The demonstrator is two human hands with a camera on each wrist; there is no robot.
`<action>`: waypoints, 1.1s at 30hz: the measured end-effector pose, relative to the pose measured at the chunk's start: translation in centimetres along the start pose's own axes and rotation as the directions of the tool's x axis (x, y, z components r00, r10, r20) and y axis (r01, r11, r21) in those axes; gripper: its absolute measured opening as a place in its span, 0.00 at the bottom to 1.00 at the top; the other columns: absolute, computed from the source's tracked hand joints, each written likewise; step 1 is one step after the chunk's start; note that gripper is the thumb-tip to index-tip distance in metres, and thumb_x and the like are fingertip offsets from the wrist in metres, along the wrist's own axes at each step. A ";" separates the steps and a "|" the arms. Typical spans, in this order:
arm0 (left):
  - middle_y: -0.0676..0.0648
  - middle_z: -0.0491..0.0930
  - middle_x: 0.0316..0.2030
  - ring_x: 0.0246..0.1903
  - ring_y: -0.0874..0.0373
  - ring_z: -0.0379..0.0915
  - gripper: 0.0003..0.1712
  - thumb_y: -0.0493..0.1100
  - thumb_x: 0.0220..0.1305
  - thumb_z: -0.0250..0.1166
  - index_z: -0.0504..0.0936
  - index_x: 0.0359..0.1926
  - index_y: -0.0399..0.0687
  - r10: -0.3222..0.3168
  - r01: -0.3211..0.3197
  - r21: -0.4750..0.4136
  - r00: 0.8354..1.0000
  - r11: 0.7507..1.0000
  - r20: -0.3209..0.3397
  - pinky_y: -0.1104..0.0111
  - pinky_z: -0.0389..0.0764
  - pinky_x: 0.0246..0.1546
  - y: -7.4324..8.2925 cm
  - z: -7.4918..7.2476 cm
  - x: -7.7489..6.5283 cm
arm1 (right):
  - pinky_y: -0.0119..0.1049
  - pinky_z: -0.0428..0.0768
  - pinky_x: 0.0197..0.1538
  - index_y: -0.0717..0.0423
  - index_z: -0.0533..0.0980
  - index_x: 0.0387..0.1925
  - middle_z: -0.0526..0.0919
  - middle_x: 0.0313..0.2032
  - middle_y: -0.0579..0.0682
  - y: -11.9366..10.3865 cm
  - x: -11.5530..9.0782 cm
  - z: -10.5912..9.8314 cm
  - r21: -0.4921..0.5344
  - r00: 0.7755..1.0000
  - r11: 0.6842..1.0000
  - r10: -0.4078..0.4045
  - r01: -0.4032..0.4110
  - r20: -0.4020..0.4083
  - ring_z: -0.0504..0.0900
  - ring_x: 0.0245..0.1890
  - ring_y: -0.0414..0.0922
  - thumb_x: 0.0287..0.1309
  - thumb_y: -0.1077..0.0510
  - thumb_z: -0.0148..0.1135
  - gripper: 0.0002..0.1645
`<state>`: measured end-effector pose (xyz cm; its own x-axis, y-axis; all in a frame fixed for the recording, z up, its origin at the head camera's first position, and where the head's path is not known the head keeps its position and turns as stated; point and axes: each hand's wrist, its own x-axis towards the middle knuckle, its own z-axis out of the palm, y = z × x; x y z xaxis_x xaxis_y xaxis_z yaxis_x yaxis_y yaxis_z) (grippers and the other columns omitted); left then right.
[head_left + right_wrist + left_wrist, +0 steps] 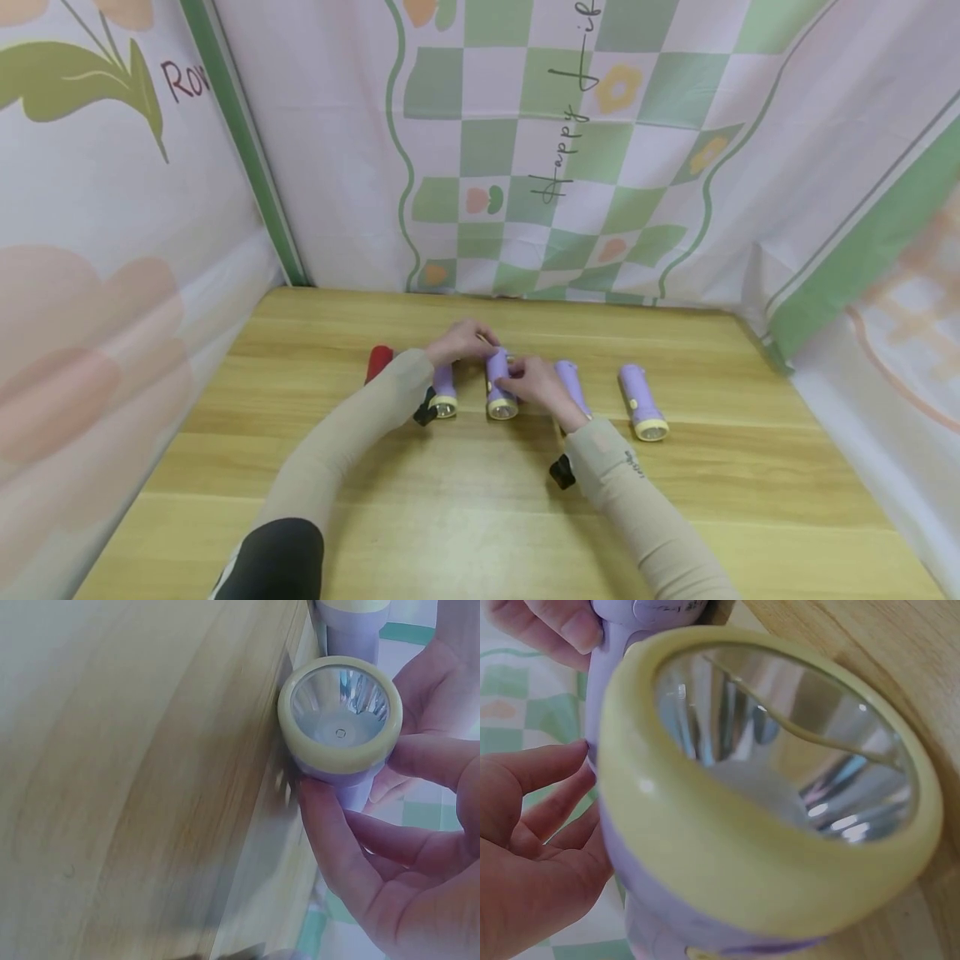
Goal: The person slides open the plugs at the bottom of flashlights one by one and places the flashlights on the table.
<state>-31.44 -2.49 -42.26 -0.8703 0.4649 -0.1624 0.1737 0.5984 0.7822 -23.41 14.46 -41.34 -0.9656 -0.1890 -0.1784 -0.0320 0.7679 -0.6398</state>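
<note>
A black-and-beige sleeve point(330, 450) lay nearest. Toward the far edge of the tabletop point(480, 517), left hand point(462, 340) and right hand point(538, 383) pinched the middle purple flashlight point(497, 371); uneven release could roll it against a neighbouring flashlight point(444, 383).

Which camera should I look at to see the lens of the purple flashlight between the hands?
The right wrist view: there the lens of the purple flashlight faces the camera, its pale yellow rim nearly all showing. The head view shows it small, from above. In the left wrist view, a closer flashlight seems to hide it.
</note>
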 end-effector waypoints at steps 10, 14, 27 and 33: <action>0.40 0.84 0.50 0.44 0.52 0.78 0.16 0.42 0.64 0.65 0.83 0.50 0.39 -0.014 0.014 -0.018 1.000 1.000 0.003 0.73 0.77 0.41 -0.1 0.3 0.5 | 0.29 0.81 0.31 0.66 0.81 0.47 0.88 0.40 0.63 0.3 0.3 0.1 -0.018 1.000 1.000 0.007 -0.007 -0.001 0.82 0.29 0.44 0.62 0.52 0.65 0.21; 0.41 0.84 0.50 0.46 0.51 0.78 0.16 0.42 0.63 0.66 0.84 0.50 0.40 -0.027 0.027 -0.023 1.000 0.999 0.002 0.70 0.79 0.44 -0.1 0.3 0.6 | 0.30 0.81 0.31 0.67 0.81 0.47 0.87 0.40 0.63 0.5 0.4 0.0 -0.008 1.000 1.000 -0.001 0.001 0.005 0.83 0.29 0.44 0.62 0.53 0.64 0.21; 0.40 0.84 0.49 0.44 0.53 0.78 0.16 0.41 0.64 0.64 0.84 0.51 0.39 0.001 -0.001 -0.006 1.000 1.000 0.012 0.74 0.78 0.42 0.2 0.4 0.4 | 0.34 0.81 0.36 0.66 0.81 0.48 0.87 0.41 0.61 0.3 -0.5 -1.8 -0.016 0.999 0.999 -0.034 0.034 -0.014 0.83 0.34 0.47 0.65 0.51 0.60 0.21; 0.41 0.85 0.49 0.46 0.52 0.78 0.16 0.41 0.62 0.65 0.84 0.50 0.40 0.017 -0.018 0.004 1.000 1.000 0.011 0.72 0.78 0.45 0.0 0.6 0.5 | 0.44 0.85 0.49 0.67 0.77 0.55 0.84 0.52 0.65 0.7 -0.5 -2.6 -0.017 1.000 1.000 -0.001 0.001 -0.024 0.86 0.42 0.54 0.66 0.50 0.59 0.26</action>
<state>-31.64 -1.88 -42.69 -0.8619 0.4826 -0.1554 0.1907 0.5926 0.7826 -23.59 16.67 -39.72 -0.9716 -0.1747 -0.1595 -0.0370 0.7780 -0.6271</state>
